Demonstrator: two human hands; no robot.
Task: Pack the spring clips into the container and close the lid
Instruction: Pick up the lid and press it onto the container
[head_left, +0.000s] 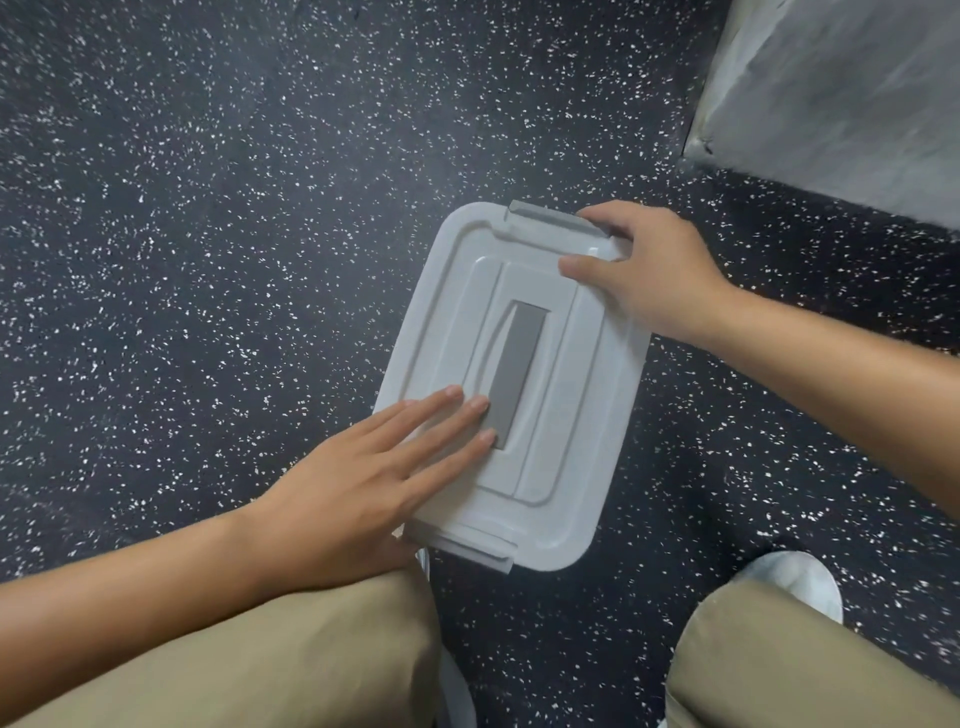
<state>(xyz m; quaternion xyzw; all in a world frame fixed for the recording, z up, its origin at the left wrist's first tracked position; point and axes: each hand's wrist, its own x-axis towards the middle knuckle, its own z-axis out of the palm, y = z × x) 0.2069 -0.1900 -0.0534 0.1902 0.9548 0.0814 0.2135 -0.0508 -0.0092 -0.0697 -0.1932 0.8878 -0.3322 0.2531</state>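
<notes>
Lid (566, 415) on floor (208, 234), under both grips. Left hand (363, 488) flat, released, fingers spread on top. Right hand (639, 275) curled, grasping far latch (556, 218).

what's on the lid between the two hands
In the head view, only bare white lid and its grey handle lie between the left hand and the right hand.

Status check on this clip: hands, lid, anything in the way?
Left hand flat on lid. Right hand gripping far latch. Lid on container; no clips visible. Nothing obstructing.
</notes>
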